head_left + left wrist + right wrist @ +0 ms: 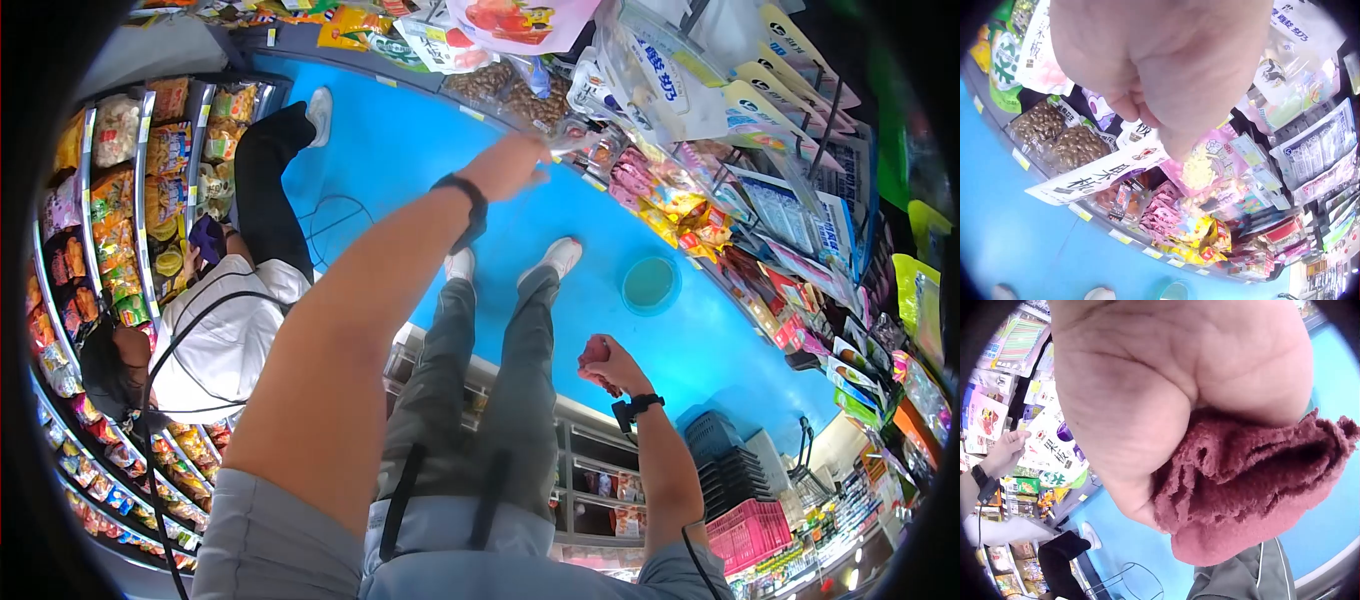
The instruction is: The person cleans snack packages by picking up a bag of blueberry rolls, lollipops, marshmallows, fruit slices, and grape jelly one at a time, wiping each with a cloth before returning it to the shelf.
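Note:
My left hand (508,167) reaches out to the shelf and pinches the edge of a white snack bag (1100,174) printed with dark characters and purple fruit. The left wrist view shows the bag nearly edge-on, below the fingers; in the right wrist view its printed face (1054,450) shows. Close behind it are packs of brown nuts or beans (1079,148) and a pink snack bag (1200,165). My right hand (625,372), well away from the shelf, grips a bunched dark red cloth (1241,481). Folds of the cloth stick out past the fingers.
A person in a white shirt (225,335) crouches at the snack shelves (140,200) on the left. On the blue floor (400,130) stands a round teal bucket (650,285). Hanging packets (790,215) line the right side. Dark crates (725,460) and a pink crate (748,535) stand at lower right.

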### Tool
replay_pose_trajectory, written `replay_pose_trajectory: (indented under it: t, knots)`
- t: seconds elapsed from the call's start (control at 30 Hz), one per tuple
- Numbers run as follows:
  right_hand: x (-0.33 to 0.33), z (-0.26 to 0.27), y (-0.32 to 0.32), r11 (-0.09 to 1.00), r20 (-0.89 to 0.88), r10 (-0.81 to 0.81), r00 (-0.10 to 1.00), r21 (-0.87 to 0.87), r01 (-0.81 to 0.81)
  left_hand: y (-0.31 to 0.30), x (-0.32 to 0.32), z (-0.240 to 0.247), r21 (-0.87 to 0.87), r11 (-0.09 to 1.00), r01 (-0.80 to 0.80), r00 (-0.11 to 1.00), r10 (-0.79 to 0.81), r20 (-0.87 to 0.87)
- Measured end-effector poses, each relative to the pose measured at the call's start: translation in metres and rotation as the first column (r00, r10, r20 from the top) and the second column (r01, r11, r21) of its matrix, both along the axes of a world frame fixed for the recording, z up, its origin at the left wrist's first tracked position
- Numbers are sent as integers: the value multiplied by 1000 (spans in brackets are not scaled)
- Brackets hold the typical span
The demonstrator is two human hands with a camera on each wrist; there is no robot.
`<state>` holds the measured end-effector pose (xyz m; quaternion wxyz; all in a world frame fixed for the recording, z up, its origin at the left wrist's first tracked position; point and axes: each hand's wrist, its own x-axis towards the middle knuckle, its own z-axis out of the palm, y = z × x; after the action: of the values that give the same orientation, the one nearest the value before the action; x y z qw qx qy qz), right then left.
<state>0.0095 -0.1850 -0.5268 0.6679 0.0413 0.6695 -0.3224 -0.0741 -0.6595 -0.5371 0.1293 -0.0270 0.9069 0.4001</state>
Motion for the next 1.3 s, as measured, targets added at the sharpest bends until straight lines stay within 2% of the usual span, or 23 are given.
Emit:
replay_pose_trajectory:
  t: [0.07,0.2,0.27,0.33,0.4,0.5,0.57,0.6,0.63,0.67,0.7,0.73,0.8,0.9,1.0,1.13,1.17,1.27,1.3]
  knots:
    - [2,10,-4,999,33,-36,999,27,35,4,23,22,36,999,-31,999,32,-4]
    - [11,34,-10,993,73,-116,991,21,115,18,76,33,94,979,-182,978,190,-87]
    - [13,55,-18,991,62,-124,990,48,121,33,101,49,61,958,-282,956,286,-72]
    - [13,90,-31,990,17,-96,995,101,94,49,124,82,69,927,-370,926,374,-60]
    - [25,107,-27,988,-8,-132,991,83,133,64,144,124,119,889,-443,891,451,-50]
    - [48,129,-12,980,-113,-191,975,35,196,71,173,191,96,888,-449,886,457,-83]
    - [62,156,-6,969,-177,-243,954,-3,247,65,198,211,0,942,-336,939,335,-82]
    - [73,157,4,979,-260,-171,950,59,193,64,212,222,-42,963,-266,962,262,-69]
    - [83,177,7,919,-171,-390,905,-12,394,62,220,237,-49,967,-251,968,249,-40]
    - [93,196,11,807,-72,-590,804,-67,586,60,226,250,-54,972,-229,973,229,-11]
    - [102,205,19,822,-167,-570,805,-122,556,58,226,264,-61,977,-205,979,206,8]
    - [109,234,18,825,-250,-561,789,-97,556,58,228,279,-72,980,-186,983,186,-11]
    - [126,277,21,686,-214,-726,653,-156,711,60,231,310,-100,982,-159,986,154,-55]
    - [149,319,35,503,-175,-864,472,-248,828,65,234,360,-35,997,-73,981,65,-183]
    - [155,364,28,395,-142,-918,370,-405,825,81,237,444,190,980,-58,971,100,-219]
    - [145,387,5,338,27,-915,402,-493,802,110,247,536,435,898,-68,965,169,-199]
    - [143,373,4,307,71,-914,399,-521,797,118,249,550,494,868,-58,969,168,-182]
    - [124,387,-19,193,361,-811,461,-578,793,145,251,580,683,728,-59,971,200,-129]
    - [117,389,-24,69,520,-710,475,-620,782,156,251,587,754,652,-81,968,231,-96]
